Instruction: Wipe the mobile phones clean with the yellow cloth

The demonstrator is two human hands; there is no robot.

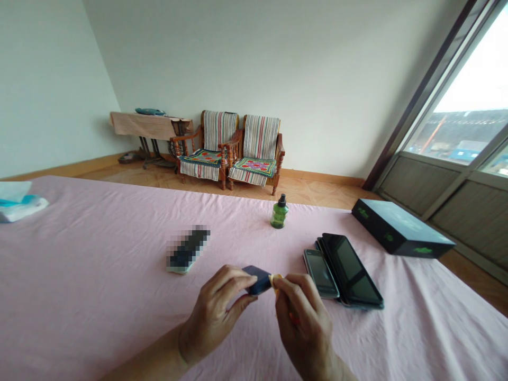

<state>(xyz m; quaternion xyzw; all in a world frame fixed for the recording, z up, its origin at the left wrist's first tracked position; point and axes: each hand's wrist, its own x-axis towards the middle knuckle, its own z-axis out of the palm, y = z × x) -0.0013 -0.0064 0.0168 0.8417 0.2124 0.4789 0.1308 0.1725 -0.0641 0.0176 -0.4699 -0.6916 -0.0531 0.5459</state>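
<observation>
My left hand (pixel 216 307) grips a small, flat dark-blue rectangular object (pixel 257 279) between thumb and fingers, holding it above the pink sheet (pixel 130 317). What kind of object it is, I cannot make out. Bunched in my closed right hand (pixel 305 317) is a yellow cloth (pixel 274 280), with a bit of orange-red showing below the fingers. The cloth touches the object's right edge. Just right of that hand lie a silver-rimmed phone (pixel 322 272) and a larger black tablet (pixel 353 270) in a case, side by side.
A green spray bottle (pixel 280 212) stands upright ahead. A pixelated phone-like item (pixel 189 250) lies to the left, and a tissue pack (pixel 21 206) at the far left. At the right sits a black box (pixel 402 227). Two wooden chairs (pixel 257 140) are beyond.
</observation>
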